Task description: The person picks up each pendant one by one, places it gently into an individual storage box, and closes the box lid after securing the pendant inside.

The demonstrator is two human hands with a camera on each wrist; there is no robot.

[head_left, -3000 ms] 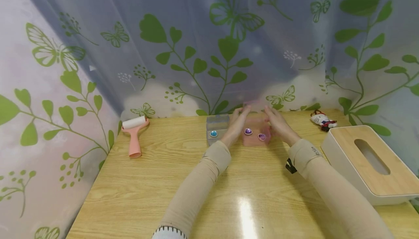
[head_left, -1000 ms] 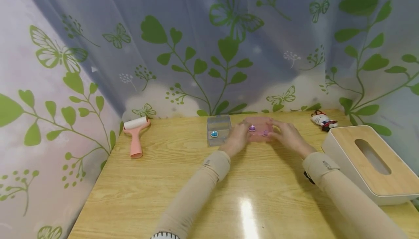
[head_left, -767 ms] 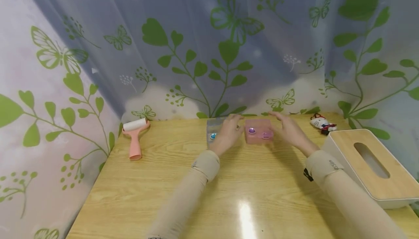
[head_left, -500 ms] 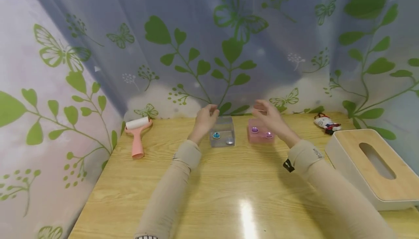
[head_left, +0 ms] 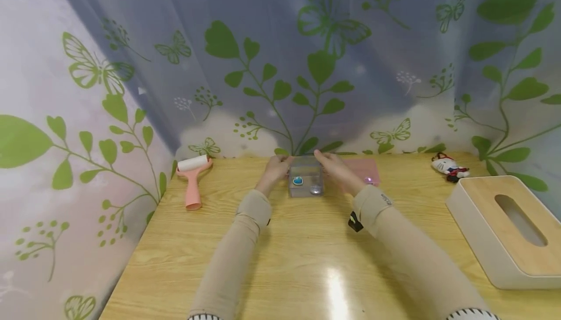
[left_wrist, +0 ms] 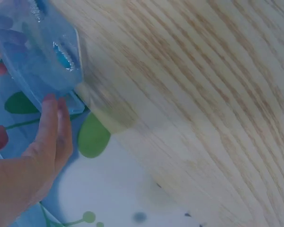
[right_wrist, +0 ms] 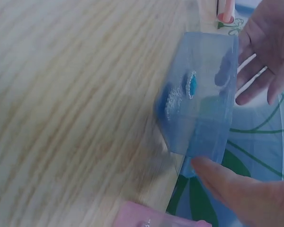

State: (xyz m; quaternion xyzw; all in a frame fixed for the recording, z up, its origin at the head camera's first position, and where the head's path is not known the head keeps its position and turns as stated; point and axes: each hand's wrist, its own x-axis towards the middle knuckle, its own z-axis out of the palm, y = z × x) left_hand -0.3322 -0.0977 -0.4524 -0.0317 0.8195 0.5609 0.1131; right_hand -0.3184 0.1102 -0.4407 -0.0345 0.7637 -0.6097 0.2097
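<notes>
A translucent bluish-grey box (head_left: 305,192) stands near the back of the table between my two hands, its lid apparently raised at the back. A blue gem (head_left: 298,181) and a clear gem (head_left: 315,190) show on its front. My left hand (head_left: 277,169) is at the box's left rear; in the left wrist view its nearly straight fingers (left_wrist: 49,125) touch the back edge. At the right rear, my right hand (head_left: 339,171) reaches in, and one fingertip (right_wrist: 199,165) touches the box's rear edge. Behind that hand lies a pink box (head_left: 368,168), partly hidden, with a purple gem (head_left: 369,180).
A pink-handled lint roller (head_left: 193,178) lies at the left of the table. On the right are a small white plush charm (head_left: 448,166) and a tissue box (head_left: 508,227) with a wooden top. A patterned curtain (head_left: 263,66) hangs along the table's back edge.
Both hands have left the pink box, whose raised lid came down. The left hand moved over to the left of the grey box, and the right hand followed leftward to its other side.
</notes>
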